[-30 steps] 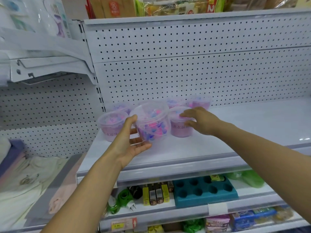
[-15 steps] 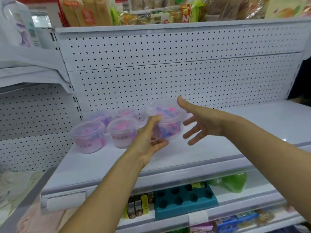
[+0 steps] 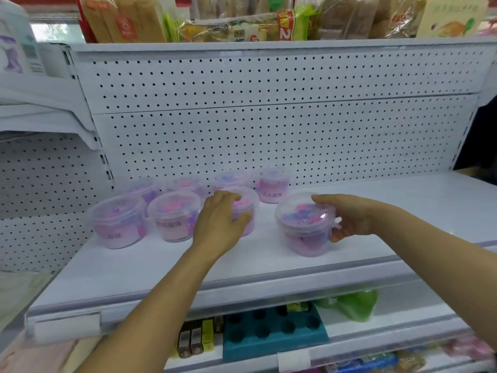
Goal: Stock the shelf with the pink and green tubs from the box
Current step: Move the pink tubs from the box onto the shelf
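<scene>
Your right fingers (image 3: 337, 235) are curled round the side of the tub (image 3: 305, 224) at the front right, thumb up by its lid rim, and the tub sits on the shelf (image 3: 242, 267), apart from the rest. Your left hand (image 3: 219, 220) is cupped over the third tub (image 3: 246, 208) of the front row, thumb on its near side and fingertips on its lid.

The main risk is at your right hand: you hold the tub from one side only, so a quick slide to the left could tip it or scrape it askew. If it goes in hard it could knock the third tub, and the row is packed closely enough that the second tub (image 3: 174, 215) and first tub (image 3: 117, 220) may shift too. Your left hand should brace against that, but pressing on the lid may pop or dent it.

The back row (image 3: 273, 184) stands close behind, so a push from the front could crowd it against the pegboard (image 3: 269, 135). No box or green tubs are in view, so I judge that plenty of stocking is left.
</scene>
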